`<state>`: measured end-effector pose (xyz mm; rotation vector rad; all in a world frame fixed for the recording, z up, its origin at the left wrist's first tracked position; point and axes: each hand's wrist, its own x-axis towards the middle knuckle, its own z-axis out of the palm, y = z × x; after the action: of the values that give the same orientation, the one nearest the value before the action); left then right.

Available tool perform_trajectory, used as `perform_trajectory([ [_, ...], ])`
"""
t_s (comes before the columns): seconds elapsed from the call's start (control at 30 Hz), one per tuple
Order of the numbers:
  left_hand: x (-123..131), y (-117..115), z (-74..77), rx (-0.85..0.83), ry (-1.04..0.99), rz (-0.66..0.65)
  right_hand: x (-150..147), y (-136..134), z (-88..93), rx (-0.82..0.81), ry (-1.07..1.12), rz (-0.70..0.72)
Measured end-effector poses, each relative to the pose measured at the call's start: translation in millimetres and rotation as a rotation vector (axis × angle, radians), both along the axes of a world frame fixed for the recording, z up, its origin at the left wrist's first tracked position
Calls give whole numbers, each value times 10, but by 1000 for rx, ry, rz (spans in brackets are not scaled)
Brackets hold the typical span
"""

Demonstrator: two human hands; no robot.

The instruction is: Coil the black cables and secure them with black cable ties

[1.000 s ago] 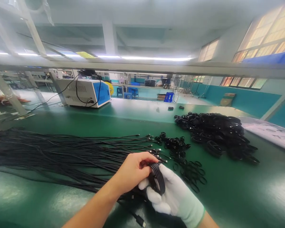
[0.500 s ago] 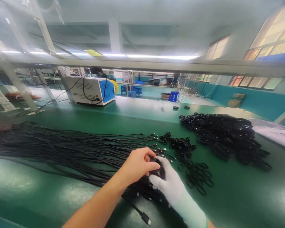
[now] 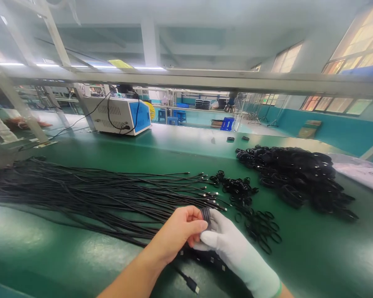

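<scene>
Between my two hands is a small coiled black cable (image 3: 205, 216). My bare left hand (image 3: 186, 227) pinches its left side, thumb in front and fingers curled behind. My right hand (image 3: 219, 234), in a white glove, grips the coil from the right with its thumb near my left fingertips. Beneath and left of the hands, a wide bundle of long straight black cables (image 3: 90, 190) lies on the green table (image 3: 71, 256). A loose cable's plug (image 3: 192, 284) points toward me below the hands. Just right of the glove are scattered thin black bands (image 3: 262, 229).
A large heap of coiled black cables (image 3: 298, 174) lies at right, beside a clear plastic sheet (image 3: 360, 171). A white and blue machine (image 3: 121, 116) stands at the back left. A metal shelf rail (image 3: 205, 78) crosses above the table.
The coil has turned from showing its round opening to showing its wound side. Both hands have come slightly lower and stay closed around it.
</scene>
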<state>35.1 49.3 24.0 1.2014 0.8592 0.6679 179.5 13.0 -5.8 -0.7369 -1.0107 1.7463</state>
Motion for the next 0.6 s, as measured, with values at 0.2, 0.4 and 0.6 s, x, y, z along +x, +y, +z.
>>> perform_trajectory([
  [0.2, 1, -4, -2, 21, 30, -49, -4, -25, -48, -38, 98, 8],
  [0.4, -37, 9, 28, 191, 194, -71, -17, -30, -57, -70, 140, 23],
  [0.6, -47, -41, -15, 939, 538, 214, -51, -55, 13, -103, 158, 38],
])
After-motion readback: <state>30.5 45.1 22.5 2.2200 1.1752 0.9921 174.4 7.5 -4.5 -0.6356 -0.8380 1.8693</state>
